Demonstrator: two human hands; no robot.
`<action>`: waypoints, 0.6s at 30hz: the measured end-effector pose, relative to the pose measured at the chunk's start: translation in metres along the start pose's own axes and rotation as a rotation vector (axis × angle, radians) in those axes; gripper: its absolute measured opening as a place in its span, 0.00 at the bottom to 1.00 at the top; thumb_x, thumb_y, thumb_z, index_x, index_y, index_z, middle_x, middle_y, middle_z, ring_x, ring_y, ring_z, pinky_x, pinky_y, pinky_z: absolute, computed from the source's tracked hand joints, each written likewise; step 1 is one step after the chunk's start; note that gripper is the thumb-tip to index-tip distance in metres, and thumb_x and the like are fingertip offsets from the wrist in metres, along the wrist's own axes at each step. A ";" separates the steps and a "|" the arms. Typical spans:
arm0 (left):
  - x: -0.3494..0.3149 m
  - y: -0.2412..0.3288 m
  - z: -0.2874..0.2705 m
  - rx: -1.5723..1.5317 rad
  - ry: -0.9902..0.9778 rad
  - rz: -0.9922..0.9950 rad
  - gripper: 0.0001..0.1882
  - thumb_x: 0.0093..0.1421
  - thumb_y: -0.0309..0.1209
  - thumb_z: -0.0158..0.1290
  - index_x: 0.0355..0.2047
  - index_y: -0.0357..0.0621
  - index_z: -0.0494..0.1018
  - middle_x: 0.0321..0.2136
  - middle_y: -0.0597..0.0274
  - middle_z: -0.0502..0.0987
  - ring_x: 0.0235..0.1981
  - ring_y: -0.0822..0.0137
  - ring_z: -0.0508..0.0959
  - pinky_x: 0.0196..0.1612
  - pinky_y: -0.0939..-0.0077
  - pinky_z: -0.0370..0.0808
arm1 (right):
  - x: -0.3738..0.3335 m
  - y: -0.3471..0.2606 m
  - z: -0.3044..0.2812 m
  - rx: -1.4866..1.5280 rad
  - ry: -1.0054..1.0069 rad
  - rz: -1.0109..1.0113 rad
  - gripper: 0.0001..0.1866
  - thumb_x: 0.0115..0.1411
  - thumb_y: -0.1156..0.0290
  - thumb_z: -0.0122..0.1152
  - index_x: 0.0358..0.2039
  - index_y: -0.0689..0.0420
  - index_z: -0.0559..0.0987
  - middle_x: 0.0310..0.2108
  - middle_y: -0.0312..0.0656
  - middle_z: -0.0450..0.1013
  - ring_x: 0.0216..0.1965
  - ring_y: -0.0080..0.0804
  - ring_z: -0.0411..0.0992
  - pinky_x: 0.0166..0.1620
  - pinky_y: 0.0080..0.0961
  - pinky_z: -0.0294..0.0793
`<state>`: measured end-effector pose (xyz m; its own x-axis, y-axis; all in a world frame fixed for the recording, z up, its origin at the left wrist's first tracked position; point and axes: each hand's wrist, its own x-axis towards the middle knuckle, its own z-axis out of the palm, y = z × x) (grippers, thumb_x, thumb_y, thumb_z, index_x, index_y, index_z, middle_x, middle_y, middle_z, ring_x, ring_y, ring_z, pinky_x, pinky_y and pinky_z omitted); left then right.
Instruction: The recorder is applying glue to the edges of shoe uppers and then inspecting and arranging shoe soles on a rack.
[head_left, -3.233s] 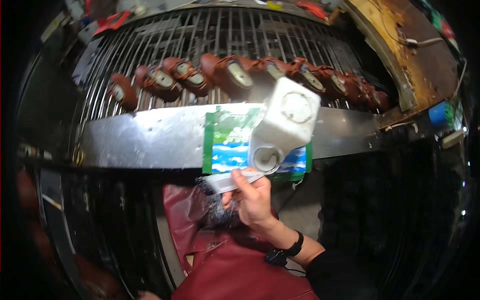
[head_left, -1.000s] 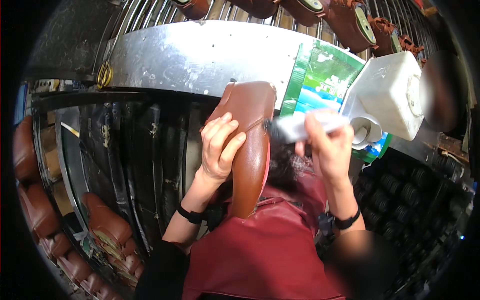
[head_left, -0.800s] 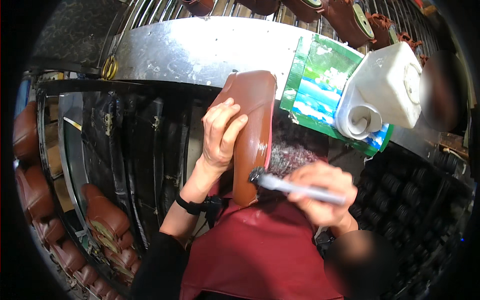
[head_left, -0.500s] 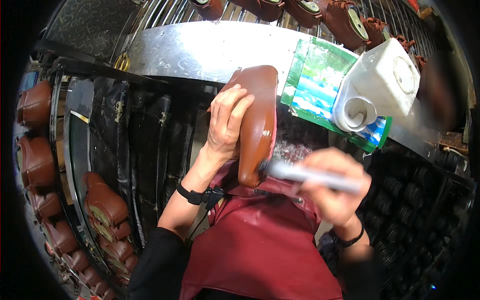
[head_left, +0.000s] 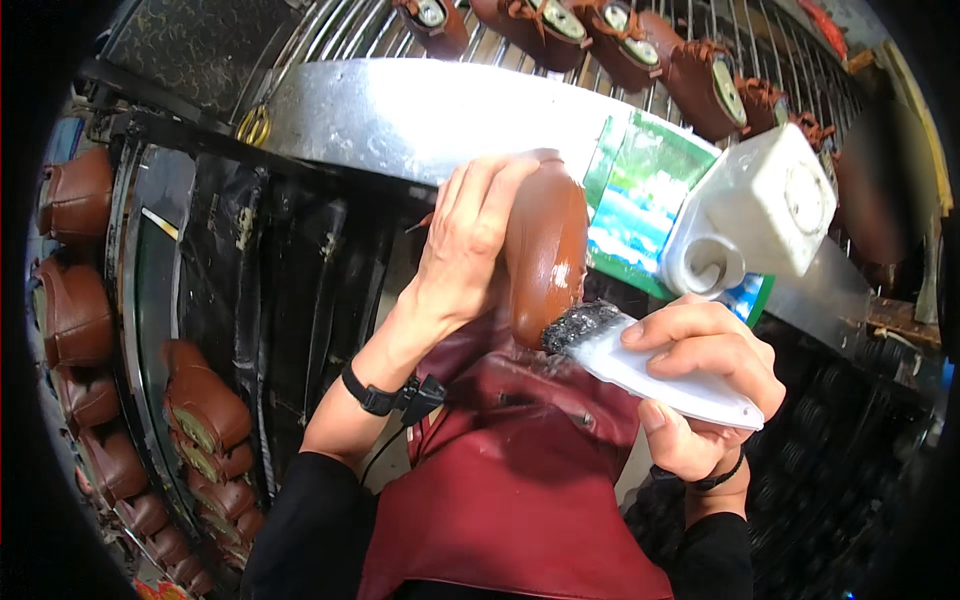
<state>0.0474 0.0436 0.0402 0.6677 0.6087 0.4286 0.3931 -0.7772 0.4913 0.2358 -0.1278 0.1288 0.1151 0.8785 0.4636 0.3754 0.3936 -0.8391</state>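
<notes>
Over the dark red apron (head_left: 520, 480), at the centre of the view, the left hand (head_left: 465, 250) is wrapped around a glossy brown shoe (head_left: 545, 250), fingers curled over its upper side, holding it upright with the lower end pointing down. At about four o'clock from the shoe, the right hand (head_left: 700, 385) is closed around the white handle of a brush (head_left: 650, 360), thumb on top and fingers underneath. The brush's dark bristles (head_left: 580, 325) touch the lower edge of the shoe.

At two o'clock from the shoe a white plastic jug (head_left: 760, 220) lies tilted on a metal surface (head_left: 420, 115), its round mouth turned toward the hands, and a green and blue packet (head_left: 640, 200) stands just behind the shoe, between it and the jug. Along the top, at twelve o'clock, a row of brown shoes (head_left: 620, 45) rests on a wire rack (head_left: 330, 25). At nine o'clock, well apart from the hands, more brown shoes (head_left: 75, 190) sit stacked in dark shelving (head_left: 250, 260). A black band (head_left: 375, 395) circles the left wrist.
</notes>
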 end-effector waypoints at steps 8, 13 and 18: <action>0.047 -0.020 -0.012 -0.272 -0.009 0.078 0.43 0.39 0.20 0.68 0.60 0.39 0.69 0.51 0.46 0.74 0.52 0.42 0.75 0.56 0.55 0.73 | 0.060 0.050 -0.018 0.030 0.114 -0.302 0.14 0.41 0.78 0.65 0.31 0.67 0.79 0.35 0.57 0.82 0.33 0.45 0.82 0.39 0.37 0.81; 0.057 -0.063 -0.004 -0.594 -0.195 -0.184 0.50 0.37 0.14 0.74 0.65 0.43 0.71 0.57 0.59 0.76 0.41 0.68 0.79 0.37 0.74 0.81 | 0.017 0.114 -0.020 -0.112 0.209 0.143 0.11 0.47 0.82 0.65 0.34 0.66 0.81 0.39 0.52 0.83 0.40 0.37 0.82 0.46 0.31 0.79; 0.031 -0.056 0.003 -0.920 0.089 -0.399 0.44 0.38 0.18 0.78 0.60 0.36 0.75 0.47 0.59 0.82 0.49 0.67 0.82 0.50 0.70 0.81 | -0.054 0.089 -0.018 0.144 0.771 0.352 0.06 0.70 0.76 0.63 0.42 0.66 0.81 0.31 0.44 0.80 0.26 0.25 0.77 0.29 0.21 0.75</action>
<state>0.0480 0.1054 0.0236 0.5296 0.8364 0.1416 -0.0886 -0.1115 0.9898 0.2794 -0.1455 0.0345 0.8150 0.5475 0.1899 0.0862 0.2095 -0.9740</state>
